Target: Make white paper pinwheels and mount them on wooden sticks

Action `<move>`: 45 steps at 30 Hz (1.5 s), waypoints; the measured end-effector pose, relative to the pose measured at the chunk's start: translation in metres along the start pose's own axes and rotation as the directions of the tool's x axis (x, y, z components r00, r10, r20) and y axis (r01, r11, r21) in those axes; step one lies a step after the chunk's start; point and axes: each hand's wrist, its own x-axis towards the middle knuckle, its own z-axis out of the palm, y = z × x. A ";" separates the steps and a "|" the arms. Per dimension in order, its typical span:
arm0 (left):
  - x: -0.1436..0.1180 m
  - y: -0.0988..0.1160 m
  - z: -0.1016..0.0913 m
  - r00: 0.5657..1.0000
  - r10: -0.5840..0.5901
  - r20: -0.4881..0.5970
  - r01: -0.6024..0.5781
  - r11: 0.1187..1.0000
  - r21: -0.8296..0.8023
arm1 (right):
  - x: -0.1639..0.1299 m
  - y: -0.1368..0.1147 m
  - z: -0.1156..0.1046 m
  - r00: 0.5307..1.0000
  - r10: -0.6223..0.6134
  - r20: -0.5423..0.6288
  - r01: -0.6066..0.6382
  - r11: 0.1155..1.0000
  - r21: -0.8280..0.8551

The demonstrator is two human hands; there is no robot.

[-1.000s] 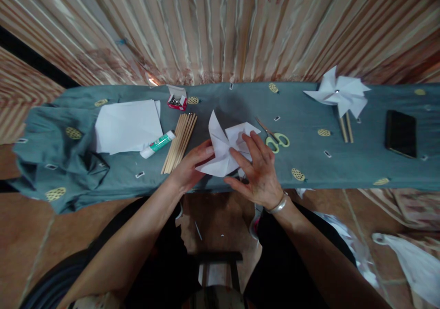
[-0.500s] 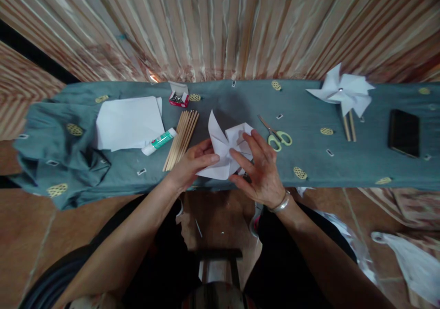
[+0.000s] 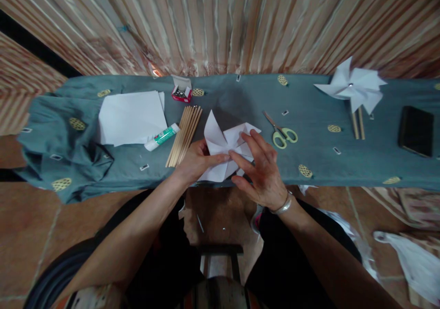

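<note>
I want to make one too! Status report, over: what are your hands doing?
Left hand and right hand both pinch the folded white paper pinwheel at its centre. It lies on the grey-green cloth. Bundle of wooden sticks beside it, apart.

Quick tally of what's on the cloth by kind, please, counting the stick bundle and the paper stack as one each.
Pinwheels: 2 (held, finished)
Paper stack: 1
Glue stick: 1
Stick bundle: 1
Pin box: 1
Scissors: 1
Phone: 1
Total: 8

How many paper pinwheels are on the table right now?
2. One unfinished pinwheel lies at the near edge under the left hand and right hand; one finished pinwheel lies far right on sticks.
</note>
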 end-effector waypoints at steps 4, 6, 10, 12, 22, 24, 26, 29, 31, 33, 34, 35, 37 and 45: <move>-0.002 -0.004 0.001 1.000 0.008 -0.017 -0.008 0.999 -0.043 | -0.001 -0.001 -0.001 0.999 0.043 0.020 -0.044 0.998 0.047; -0.002 -0.004 0.002 1.000 0.007 -0.024 -0.008 0.999 -0.035 | -0.001 -0.002 -0.002 0.998 0.063 0.022 -0.064 0.995 0.077; -0.002 -0.005 0.003 0.999 0.012 -0.039 -0.013 1.000 -0.008 | 0.000 -0.003 -0.004 0.996 0.090 0.004 -0.089 0.986 0.140; -0.001 -0.006 0.004 0.999 0.011 -0.044 -0.012 1.000 -0.010 | 0.001 -0.004 -0.004 0.996 0.087 -0.012 -0.083 0.982 0.169; 0.000 -0.013 0.012 0.991 -0.030 -0.132 0.014 0.992 -0.122 | 0.004 0.002 -0.013 0.981 0.174 -0.087 -0.157 0.971 0.178; 0.000 -0.014 0.011 0.991 -0.039 -0.128 0.019 0.988 -0.151 | 0.004 0.007 -0.017 0.972 0.195 -0.130 -0.173 0.971 0.164; 0.002 -0.016 0.011 0.990 -0.039 -0.135 0.015 0.984 -0.177 | 0.003 0.013 -0.019 0.964 0.213 -0.156 -0.192 0.971 0.139; 0.004 -0.018 0.011 0.989 -0.022 -0.149 -0.009 0.979 -0.204 | 0.001 0.021 -0.020 0.953 0.245 -0.176 -0.226 0.967 0.120; 0.006 -0.018 0.012 0.990 -0.007 -0.143 -0.024 0.976 -0.216 | 0.000 0.026 -0.020 0.944 0.273 -0.187 -0.253 0.960 0.123; 0.007 -0.018 0.013 0.990 0.009 -0.142 -0.041 0.974 -0.222 | -0.001 0.027 -0.021 0.932 0.295 -0.212 -0.276 0.954 0.115; 0.007 -0.018 0.014 0.988 0.017 -0.151 -0.051 0.974 -0.221 | 0.000 0.026 -0.021 0.928 0.296 -0.228 -0.280 0.955 0.101; 0.007 -0.018 0.015 0.986 0.023 -0.164 -0.059 0.974 -0.218 | 0.001 0.024 -0.021 0.926 0.287 -0.244 -0.275 0.958 0.084; 0.006 -0.017 0.017 0.981 0.031 -0.189 -0.072 0.975 -0.210 | 0.003 0.016 -0.020 0.932 0.253 -0.261 -0.249 0.967 0.049; 0.004 -0.011 0.025 0.980 0.053 -0.191 -0.095 0.972 -0.217 | 0.011 -0.009 -0.003 0.949 0.201 -0.243 -0.210 0.978 -0.013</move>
